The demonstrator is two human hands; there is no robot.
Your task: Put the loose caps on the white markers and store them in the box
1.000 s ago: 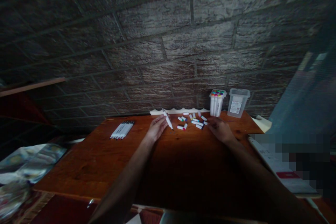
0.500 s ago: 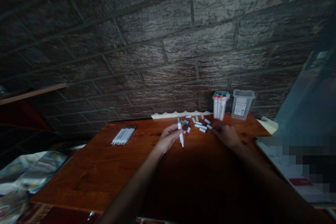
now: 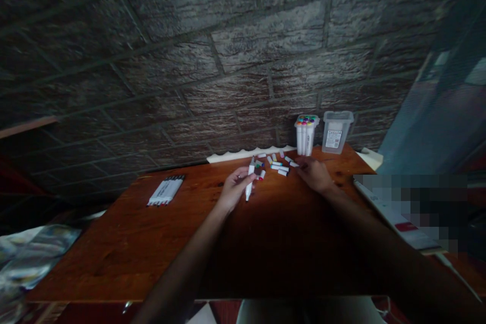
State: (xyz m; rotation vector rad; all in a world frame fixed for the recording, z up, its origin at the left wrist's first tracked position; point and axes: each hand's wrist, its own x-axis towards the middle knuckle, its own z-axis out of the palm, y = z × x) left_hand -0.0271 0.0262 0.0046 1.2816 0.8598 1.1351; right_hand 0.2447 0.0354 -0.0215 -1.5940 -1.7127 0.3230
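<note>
Left hand [image 3: 234, 189] clamped on white marker [image 3: 248, 191]; right hand [image 3: 314, 174] at the loose marker caps [image 3: 280, 167] on the tabletop [image 3: 114, 253], its grip not discernible

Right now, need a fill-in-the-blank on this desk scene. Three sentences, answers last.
1. The left hand holds exactly ____ white marker.
2. Of the loose caps and the row of markers, the right hand is nearer the ____.
3. Seen from the camera, the labeled container stands to the ____ of the marker-filled container.

Missing words: one; loose caps; right.
</note>
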